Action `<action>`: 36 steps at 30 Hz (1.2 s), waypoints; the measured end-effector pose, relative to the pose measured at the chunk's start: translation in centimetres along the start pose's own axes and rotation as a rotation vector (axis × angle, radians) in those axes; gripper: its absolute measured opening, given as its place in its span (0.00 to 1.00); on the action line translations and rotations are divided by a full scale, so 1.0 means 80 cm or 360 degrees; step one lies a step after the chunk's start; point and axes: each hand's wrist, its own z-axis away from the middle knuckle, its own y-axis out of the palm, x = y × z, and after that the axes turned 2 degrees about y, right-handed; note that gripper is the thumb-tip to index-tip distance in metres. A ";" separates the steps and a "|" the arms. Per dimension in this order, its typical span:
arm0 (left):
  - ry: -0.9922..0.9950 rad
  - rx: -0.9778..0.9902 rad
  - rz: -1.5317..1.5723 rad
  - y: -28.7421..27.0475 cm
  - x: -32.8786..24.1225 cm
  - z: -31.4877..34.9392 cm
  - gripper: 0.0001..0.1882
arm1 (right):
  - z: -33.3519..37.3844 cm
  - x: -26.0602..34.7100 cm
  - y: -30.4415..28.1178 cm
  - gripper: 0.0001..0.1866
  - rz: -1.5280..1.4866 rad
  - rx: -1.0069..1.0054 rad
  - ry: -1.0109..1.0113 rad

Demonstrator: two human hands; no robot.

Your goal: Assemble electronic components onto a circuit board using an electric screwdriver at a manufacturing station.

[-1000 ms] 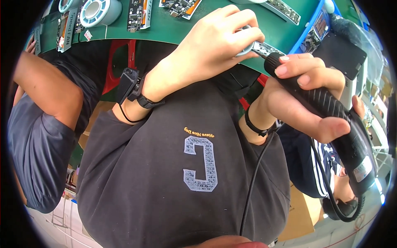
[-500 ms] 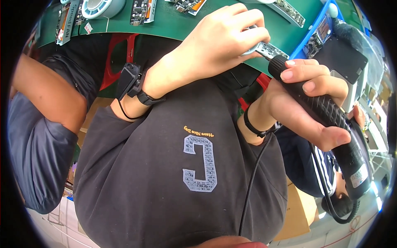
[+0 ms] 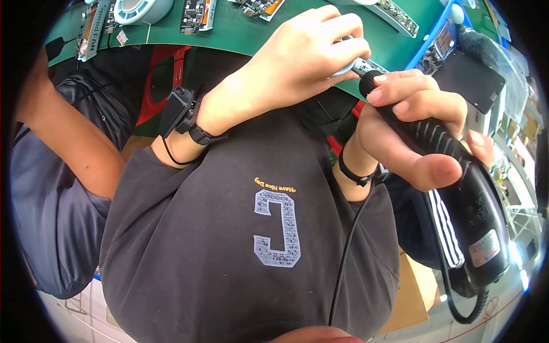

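Note:
Over the near edge of the green work table [image 3: 234,40], my left hand [image 3: 309,54] is closed round a small fan [image 3: 346,69] with a pale blue round rim. Most of the fan is hidden behind my fingers; part of its circuit board shows beyond them. Wrapped in my right hand [image 3: 420,114] is a thick black electric screwdriver [image 3: 477,206] with a cord. It slants up to the left, its tip end at the fan beside my left fingers. Whether the bit touches a screw is too small to tell.
Several fan parts with bare boards lie along the table, including a round fan head [image 3: 137,8] and a long handle piece [image 3: 396,16]. A blue tray [image 3: 420,52] and a black flat panel [image 3: 472,80] stand right. Another person's arm [image 3: 86,131] is close on the left.
My right hand and the screwdriver have shifted slightly left, bringing the tip closer to the fan. My left hand has barely moved. The neighbour's arm on the left has changed position.

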 end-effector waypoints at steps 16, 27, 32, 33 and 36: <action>0.0237 0.0064 -0.0776 -0.002 -0.022 -0.018 0.13 | -0.009 0.003 -0.020 0.29 0.0335 0.0461 0.0139; 0.0294 0.0652 -0.1275 0.005 0.013 -0.110 0.16 | -0.004 0.115 -0.061 0.27 -0.0591 -0.0512 0.0341; 0.0513 0.0560 -0.1194 -0.004 -0.002 -0.128 0.17 | 0.033 0.111 -0.094 0.25 -0.0538 -0.0527 0.0346; 0.0521 0.0549 -0.1212 -0.010 -0.005 -0.143 0.17 | 0.040 0.109 -0.099 0.24 -0.0488 -0.0523 0.0384; 0.0716 0.0100 -0.1302 -0.043 -0.037 -0.210 0.16 | 0.053 0.100 -0.111 0.23 -0.0383 -0.0545 0.0469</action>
